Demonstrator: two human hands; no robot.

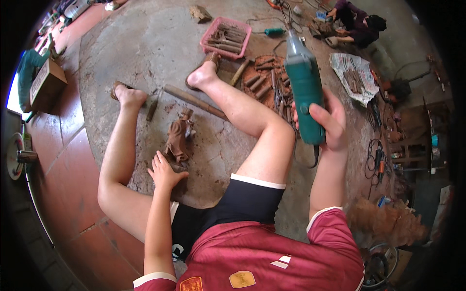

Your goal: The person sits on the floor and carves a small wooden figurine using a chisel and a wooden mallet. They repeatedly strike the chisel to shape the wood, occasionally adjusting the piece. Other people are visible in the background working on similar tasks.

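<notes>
A green electric die grinder is raised in my right hand. My fingers wrap round its body, with the thumb along its side near a round knob. Its grey nose points away from me, and a dark cord hangs from the rear end. Between my legs a brown carved wooden figure lies on the floor. My left hand is spread at the near end of the figure, fingers apart. Part of that end is hidden by the hand, and I cannot tell how firmly it presses.
A long wooden rod lies beyond the figure, with a thin chisel to its left. A pink basket holds several tools. More handled tools lie ahead. Newspaper and another person are farther right; a cardboard box stands left.
</notes>
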